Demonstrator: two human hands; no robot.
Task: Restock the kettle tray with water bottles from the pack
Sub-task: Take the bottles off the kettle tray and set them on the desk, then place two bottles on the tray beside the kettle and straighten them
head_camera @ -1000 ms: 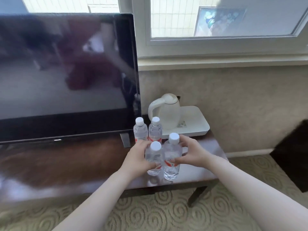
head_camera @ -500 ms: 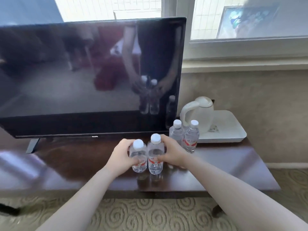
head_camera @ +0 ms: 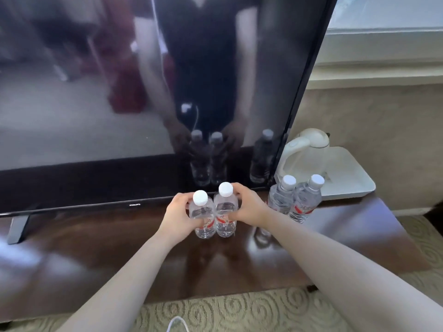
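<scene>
Two bottles gripped, two waiting beside the tray

Two water bottles stand upright and touching on the dark wooden surface (head_camera: 96,255), just in front of the television (head_camera: 143,92). The left hand (head_camera: 178,216) is wrapped around the left bottle (head_camera: 202,216); the right hand (head_camera: 249,207) is wrapped around the right bottle (head_camera: 225,212). To the right, another pair of bottles (head_camera: 293,200) stands upright, side by side, at the front edge of the white tray (head_camera: 354,185), apparently on the surface. A white kettle (head_camera: 304,154) sits on that tray.
</scene>
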